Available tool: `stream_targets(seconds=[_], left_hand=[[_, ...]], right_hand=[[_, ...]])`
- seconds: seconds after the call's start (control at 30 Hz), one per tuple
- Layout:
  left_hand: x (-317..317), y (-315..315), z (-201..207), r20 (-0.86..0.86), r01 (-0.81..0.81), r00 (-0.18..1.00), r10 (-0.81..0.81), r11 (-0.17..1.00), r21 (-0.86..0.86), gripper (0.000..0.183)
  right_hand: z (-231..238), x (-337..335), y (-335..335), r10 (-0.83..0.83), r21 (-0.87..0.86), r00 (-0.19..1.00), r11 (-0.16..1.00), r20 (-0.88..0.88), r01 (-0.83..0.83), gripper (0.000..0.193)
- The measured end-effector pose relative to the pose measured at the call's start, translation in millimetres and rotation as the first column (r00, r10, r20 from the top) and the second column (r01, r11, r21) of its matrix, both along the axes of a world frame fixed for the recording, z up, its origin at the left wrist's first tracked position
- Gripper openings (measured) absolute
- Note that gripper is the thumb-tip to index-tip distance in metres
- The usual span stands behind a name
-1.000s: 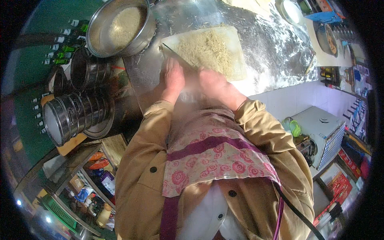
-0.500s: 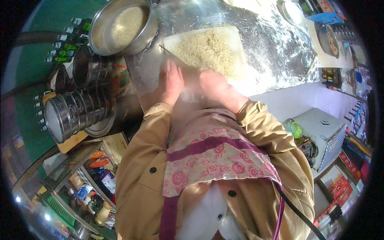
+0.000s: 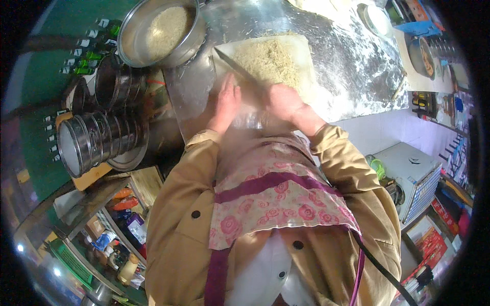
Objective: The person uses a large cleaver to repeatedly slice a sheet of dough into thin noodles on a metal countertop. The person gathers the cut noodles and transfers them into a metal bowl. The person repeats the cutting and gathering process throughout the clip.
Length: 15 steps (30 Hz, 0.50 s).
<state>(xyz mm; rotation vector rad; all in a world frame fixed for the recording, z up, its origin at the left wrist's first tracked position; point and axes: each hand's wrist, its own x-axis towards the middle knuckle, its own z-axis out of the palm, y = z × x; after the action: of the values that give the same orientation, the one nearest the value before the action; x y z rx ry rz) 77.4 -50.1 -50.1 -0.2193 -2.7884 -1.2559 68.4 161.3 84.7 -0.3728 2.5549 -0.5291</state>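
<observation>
My right hand [image 3: 285,101] is closed round the handle of a knife [image 3: 236,66], whose blade points away to the far left. The blade lies over the near-left side of a white cutting board [image 3: 306,48]. A heap of pale, finely chopped shreds [image 3: 273,60] covers much of that board, just beyond the blade. My left hand [image 3: 226,104] is at the board's near-left corner, fingers stretched out and apart from the knife, with nothing visible in it. Haze partly veils the space between my hands.
A large steel pot [image 3: 133,51] with more pale shreds stands at the far left. The metal table [image 3: 337,86] has white powder on its right. Stacked steel steamers [image 3: 97,145] stand left, a shelf of goods [image 3: 122,224] lower left, a white appliance [image 3: 408,173] at right.
The knife tip has shifted a little farther away, and more of the blade shows. Both my hands have moved slightly right in the picture; the view itself has shifted a little.
</observation>
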Motion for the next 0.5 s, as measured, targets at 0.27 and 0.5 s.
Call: stream_targets(seconds=[0.27, 0.5], left_hand=[[-18.9, -42.3, 44.0, -0.177, -0.153, 0.973, 0.151, 0.988, 0.002, 0.046], [-57.5, -56.4, 77.1, -0.225, 0.087, 0.963, -0.149, 0.961, -0.263, 0.062]], right_hand=[[-18.0, -2.1, 17.6, -0.016, -0.046, 1.000, 0.999, -0.026, 0.014, 0.029], [-58.0, 40.2, -15.0, -0.114, -0.754, 0.989, 0.657, -0.091, 0.006, 0.029]])
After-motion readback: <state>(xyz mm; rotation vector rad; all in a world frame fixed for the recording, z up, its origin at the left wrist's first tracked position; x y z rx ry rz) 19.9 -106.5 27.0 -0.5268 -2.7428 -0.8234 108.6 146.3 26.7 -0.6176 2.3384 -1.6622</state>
